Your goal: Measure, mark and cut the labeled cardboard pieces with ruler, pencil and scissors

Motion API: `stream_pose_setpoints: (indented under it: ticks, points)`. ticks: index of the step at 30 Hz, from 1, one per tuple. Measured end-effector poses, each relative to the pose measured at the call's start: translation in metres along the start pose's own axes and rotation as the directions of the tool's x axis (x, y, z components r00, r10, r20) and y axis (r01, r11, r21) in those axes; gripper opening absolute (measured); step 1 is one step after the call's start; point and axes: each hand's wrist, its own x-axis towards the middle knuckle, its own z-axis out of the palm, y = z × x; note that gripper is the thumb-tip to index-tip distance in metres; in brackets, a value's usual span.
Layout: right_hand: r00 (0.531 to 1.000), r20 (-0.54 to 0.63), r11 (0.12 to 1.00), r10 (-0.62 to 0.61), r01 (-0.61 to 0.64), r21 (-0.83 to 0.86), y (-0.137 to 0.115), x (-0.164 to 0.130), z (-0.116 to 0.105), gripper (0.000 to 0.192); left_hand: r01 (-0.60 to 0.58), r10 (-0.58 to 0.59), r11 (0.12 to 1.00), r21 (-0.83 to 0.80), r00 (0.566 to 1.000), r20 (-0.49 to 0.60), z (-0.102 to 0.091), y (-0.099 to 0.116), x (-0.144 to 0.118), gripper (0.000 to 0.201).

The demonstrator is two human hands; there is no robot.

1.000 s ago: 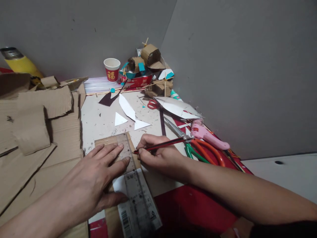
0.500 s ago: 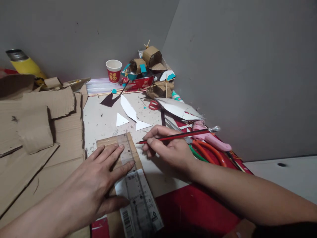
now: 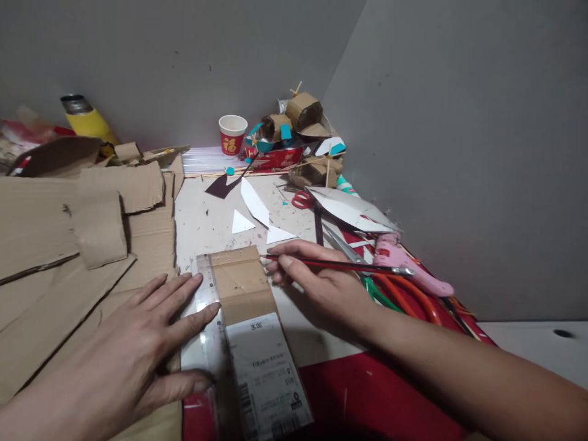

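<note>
My left hand lies with spread fingers on a clear plastic ruler. The ruler runs along the left edge of a brown cardboard strip, whose near part bears a printed shipping label. In my right hand I hold a red and black pencil, tilted almost flat, its tip at the strip's upper right edge. White paper cutouts lie just beyond. Scissors with orange and green handles and a pink glue gun rest beside my right wrist.
Cardboard pieces are piled on the left, with a yellow bottle behind. A paper cup and small cardboard models stand at the back. Red-handled scissors lie partly under a white paper form. A grey wall rises on the right.
My left hand has slid the ruler left, from across the cardboard strip to its left edge. The pencil has turned flatter in my right hand, its tip at the strip's right edge. The view has shifted left.
</note>
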Motion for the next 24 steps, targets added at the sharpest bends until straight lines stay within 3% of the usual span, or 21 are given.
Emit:
stream_pose_setpoints:
  ticks: [12,24]
  points:
    - [1.000,0.012,0.999,-0.001,0.001,-0.040,0.000,-0.001,0.001,0.016,0.020,-0.020,0.998,-0.057,1.000,0.001,0.013,-0.011,-0.010,0.067]
    - [0.998,0.055,0.997,-0.010,0.015,-0.082,0.001,0.000,0.001,0.016,0.004,-0.004,1.000,-0.029,1.000,0.004,0.010,-0.012,-0.015,0.067]
